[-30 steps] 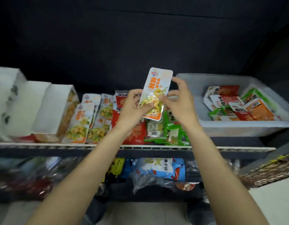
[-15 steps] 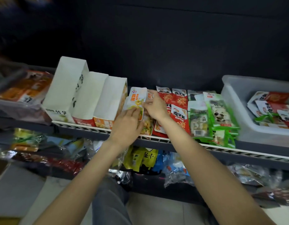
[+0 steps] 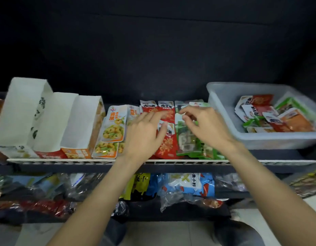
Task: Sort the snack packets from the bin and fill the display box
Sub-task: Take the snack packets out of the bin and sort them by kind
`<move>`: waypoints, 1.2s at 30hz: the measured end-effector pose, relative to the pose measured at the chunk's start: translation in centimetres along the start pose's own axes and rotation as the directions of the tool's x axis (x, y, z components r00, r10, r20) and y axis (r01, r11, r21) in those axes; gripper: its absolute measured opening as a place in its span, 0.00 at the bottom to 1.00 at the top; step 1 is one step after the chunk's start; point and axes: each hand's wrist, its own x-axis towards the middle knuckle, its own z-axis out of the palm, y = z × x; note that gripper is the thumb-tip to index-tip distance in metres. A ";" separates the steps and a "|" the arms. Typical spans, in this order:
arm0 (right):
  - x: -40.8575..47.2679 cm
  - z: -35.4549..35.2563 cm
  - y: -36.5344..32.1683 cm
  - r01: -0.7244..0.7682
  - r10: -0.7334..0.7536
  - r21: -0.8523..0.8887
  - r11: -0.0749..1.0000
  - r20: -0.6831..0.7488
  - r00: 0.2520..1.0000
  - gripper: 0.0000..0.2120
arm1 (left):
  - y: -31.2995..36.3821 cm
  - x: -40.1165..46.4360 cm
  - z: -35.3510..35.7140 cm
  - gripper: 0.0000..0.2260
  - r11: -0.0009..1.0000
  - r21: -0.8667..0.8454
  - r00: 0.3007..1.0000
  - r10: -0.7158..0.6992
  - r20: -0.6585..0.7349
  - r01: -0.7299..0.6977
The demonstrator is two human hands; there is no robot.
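1. White cardboard boxes (image 3: 47,119) stand open-topped at the shelf's left, ready for filling.
2. Glossy yellow packets (image 3: 113,128) lie sorted beside them.
3. The left hand (image 3: 144,134), fingers spread, rests over the red packets (image 3: 167,144).
4. The right hand (image 3: 203,125), loosely curled and holding nothing, hovers over the green packets (image 3: 187,141).
5. The translucent plastic bin (image 3: 224,110) holds unsorted packets.

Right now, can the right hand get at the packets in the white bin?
Probably yes. The right hand hovers over the green packets, holding nothing, and the white bin sits just to its right with an open top and its packets uncovered.
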 end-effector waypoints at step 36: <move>3.3 -8.0 31.6 -0.493 0.501 0.103 0.864 -0.071 0.862 0.14 | 17.7 23.7 21.3 0.04 0.548 -0.795 0.937 0.057 0.344 0.259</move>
